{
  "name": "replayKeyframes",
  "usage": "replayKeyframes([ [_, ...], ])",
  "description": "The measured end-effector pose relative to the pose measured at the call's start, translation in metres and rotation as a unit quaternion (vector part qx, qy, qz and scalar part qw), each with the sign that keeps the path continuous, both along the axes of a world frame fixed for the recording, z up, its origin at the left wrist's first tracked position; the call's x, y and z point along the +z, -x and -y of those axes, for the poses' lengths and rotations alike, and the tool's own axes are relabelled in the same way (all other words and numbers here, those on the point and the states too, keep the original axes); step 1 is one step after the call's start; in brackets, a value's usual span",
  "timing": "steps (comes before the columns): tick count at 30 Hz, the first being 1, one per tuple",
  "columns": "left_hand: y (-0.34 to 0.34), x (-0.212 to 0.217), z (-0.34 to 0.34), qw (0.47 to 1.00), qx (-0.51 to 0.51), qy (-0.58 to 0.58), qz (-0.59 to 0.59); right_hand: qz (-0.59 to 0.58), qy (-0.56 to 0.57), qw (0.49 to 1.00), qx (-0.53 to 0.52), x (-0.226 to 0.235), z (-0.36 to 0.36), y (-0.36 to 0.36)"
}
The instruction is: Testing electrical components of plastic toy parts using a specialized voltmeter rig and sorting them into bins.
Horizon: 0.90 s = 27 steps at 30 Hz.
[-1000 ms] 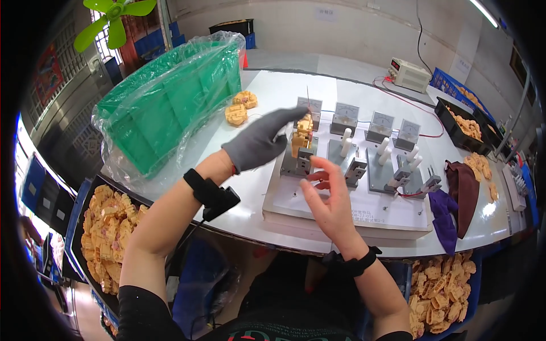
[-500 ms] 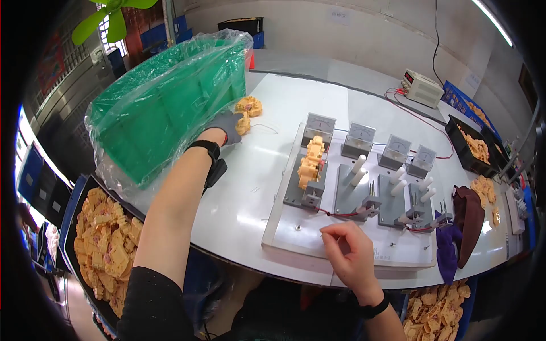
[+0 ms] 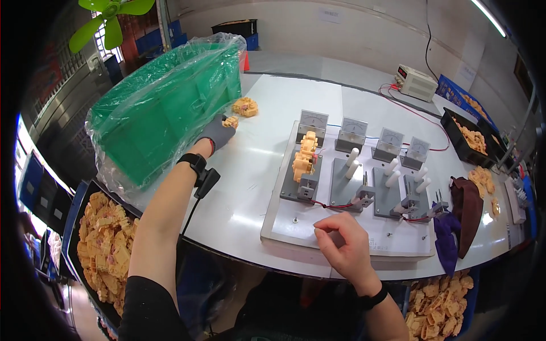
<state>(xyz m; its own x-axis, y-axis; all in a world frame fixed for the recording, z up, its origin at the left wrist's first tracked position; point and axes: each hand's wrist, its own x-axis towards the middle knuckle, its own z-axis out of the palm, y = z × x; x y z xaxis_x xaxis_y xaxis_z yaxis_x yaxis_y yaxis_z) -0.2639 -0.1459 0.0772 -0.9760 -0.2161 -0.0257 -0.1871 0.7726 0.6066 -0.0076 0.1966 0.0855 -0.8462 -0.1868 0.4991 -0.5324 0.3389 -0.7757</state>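
The left hand (image 3: 218, 132), in a grey glove, reaches far across the white counter (image 3: 256, 170) and closes its grip on a small yellow part (image 3: 230, 121) lying just beside the green bin (image 3: 165, 113), which is wrapped in a clear plastic bag. A black strap with a small device sits on that wrist. A little farther off on the counter lies a second cluster of yellow parts (image 3: 245, 106), apart from the glove.

The right hand (image 3: 344, 244) is bare and rests on the near edge of the white test board (image 3: 296, 224), fingers curled loosely into a half-closed grip; whether it holds anything cannot be told. On the board stand four grey fixtures, each with a square meter (image 3: 313, 120) behind it. The leftmost fixture carries a stack of yellow parts (image 3: 304, 156); the others show bare white pegs (image 3: 352, 163). Red and black wires run along the board's front.

A dark brown cloth (image 3: 466, 210) and a purple cloth (image 3: 448, 241) lie at the board's right end. Trays of yellow parts (image 3: 105, 238) sit below the counter's left edge.
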Motion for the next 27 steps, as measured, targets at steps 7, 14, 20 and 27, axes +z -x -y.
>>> replayKeyframes([
  [7,-0.074,0.063,-0.027,0.806,-0.061,-0.585,0.066,-0.113,0.077,0.989,-0.063,-0.014,-0.013,0.0],
  [14,-0.122,0.122,-0.093,0.684,-0.233,-0.675,0.148,-0.072,0.099,0.974,-0.191,-0.018,-0.038,0.004],
  [20,-0.118,0.136,-0.142,0.617,-0.209,-0.689,0.318,0.04,0.17,0.978,-0.116,-0.011,-0.038,0.004],
  [27,-0.109,0.13,-0.156,0.576,-0.295,-0.701,0.3,0.006,0.156,0.983,-0.097,-0.018,-0.039,0.006],
])
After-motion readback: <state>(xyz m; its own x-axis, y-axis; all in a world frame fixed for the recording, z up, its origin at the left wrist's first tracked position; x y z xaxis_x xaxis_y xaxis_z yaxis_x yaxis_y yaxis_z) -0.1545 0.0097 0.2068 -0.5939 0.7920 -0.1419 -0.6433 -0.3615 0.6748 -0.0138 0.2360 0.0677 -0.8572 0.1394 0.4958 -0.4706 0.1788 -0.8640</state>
